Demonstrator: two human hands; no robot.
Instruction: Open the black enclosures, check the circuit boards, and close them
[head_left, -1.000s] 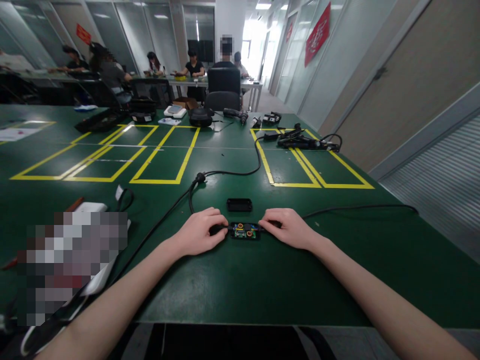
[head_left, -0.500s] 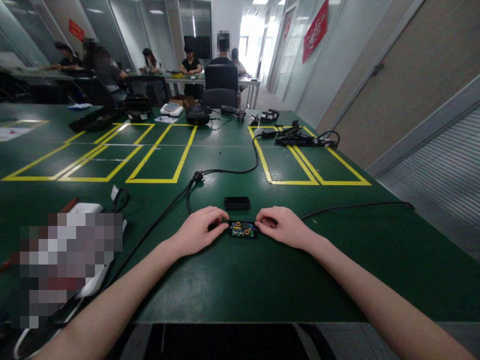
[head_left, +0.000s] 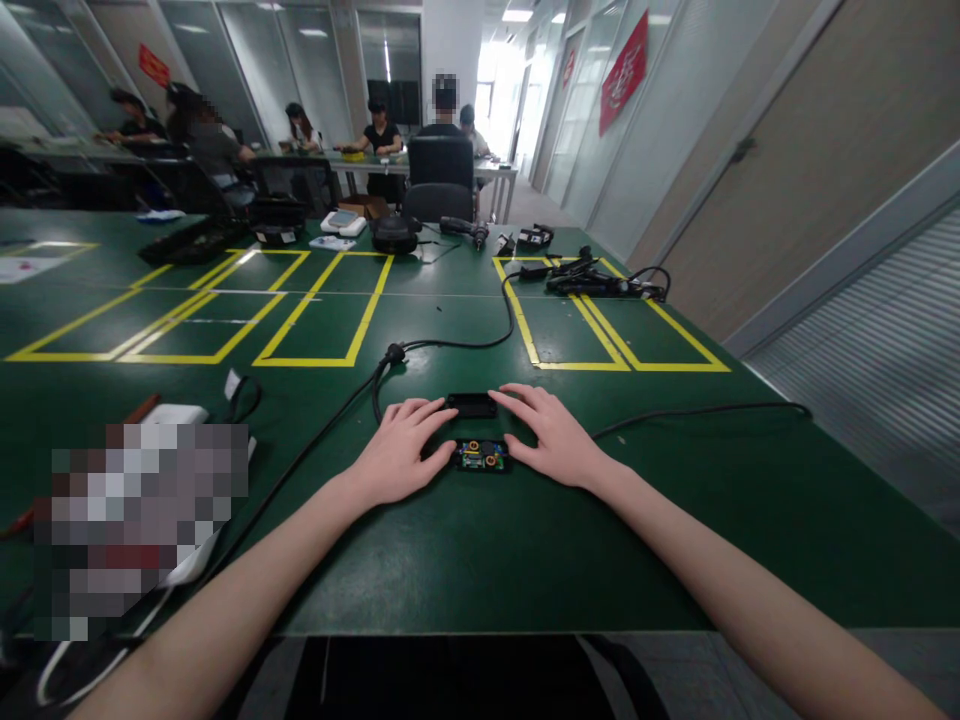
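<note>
A small black case half with a circuit board point(head_left: 481, 456) inside lies on the green table, its coils and coloured parts facing up. Just behind it sits an empty black cover point(head_left: 472, 405), hollow side up. My left hand point(head_left: 405, 450) is open, its thumb at the left end of the circuit board case and its fingertips at the cover's left end. On the other side my right hand point(head_left: 551, 435) is open too, thumb by the case's right end and index finger at the cover's right end. Neither piece is lifted off the table.
A black cable with a plug point(head_left: 395, 353) runs behind and left of my hands. Another cable point(head_left: 705, 411) stretches right. Blurred items lie at the left. Yellow tape frames point(head_left: 322, 360), a power drill point(head_left: 465, 230) and bundled black cords point(head_left: 600, 282) are farther back. People sit beyond.
My fingers have spread and reached forward from the circuit board case to the cover's ends. My thumbs stay by the case. Both pieces remain in place on the table.
</note>
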